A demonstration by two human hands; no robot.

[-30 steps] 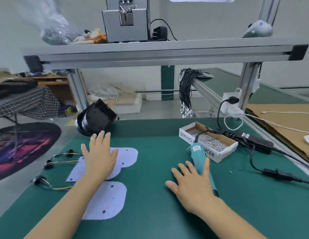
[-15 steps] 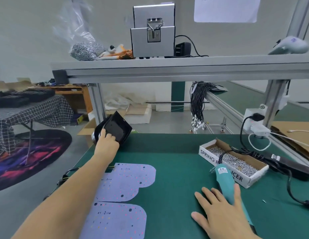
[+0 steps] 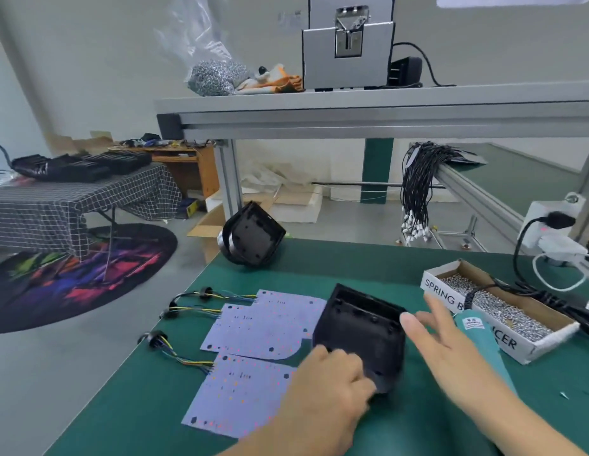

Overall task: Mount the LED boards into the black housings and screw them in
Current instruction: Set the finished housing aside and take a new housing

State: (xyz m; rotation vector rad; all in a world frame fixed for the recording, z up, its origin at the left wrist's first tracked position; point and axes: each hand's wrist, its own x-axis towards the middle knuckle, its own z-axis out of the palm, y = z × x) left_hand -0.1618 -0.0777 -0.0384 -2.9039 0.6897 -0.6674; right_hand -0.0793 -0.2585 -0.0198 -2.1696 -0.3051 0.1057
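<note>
Centrally, low in the frame, the left hand (image 3: 332, 373) grips a black housing (image 3: 360, 337) on the green worktop (image 3: 335, 261). Right of it, the right hand (image 3: 451, 353) hovers, fingers spread. LED boards (image 3: 253, 327) lie left; another housing (image 3: 252, 238) sits beyond.

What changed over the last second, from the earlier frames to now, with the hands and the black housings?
The left hand reached to the far stack, took one black housing and brought it near, beside the LED boards; it now grips its near edge. The right hand lifted off the teal screwdriver toward the housing, fingers open. The boards, screwdriver and screw box stayed put.
</note>
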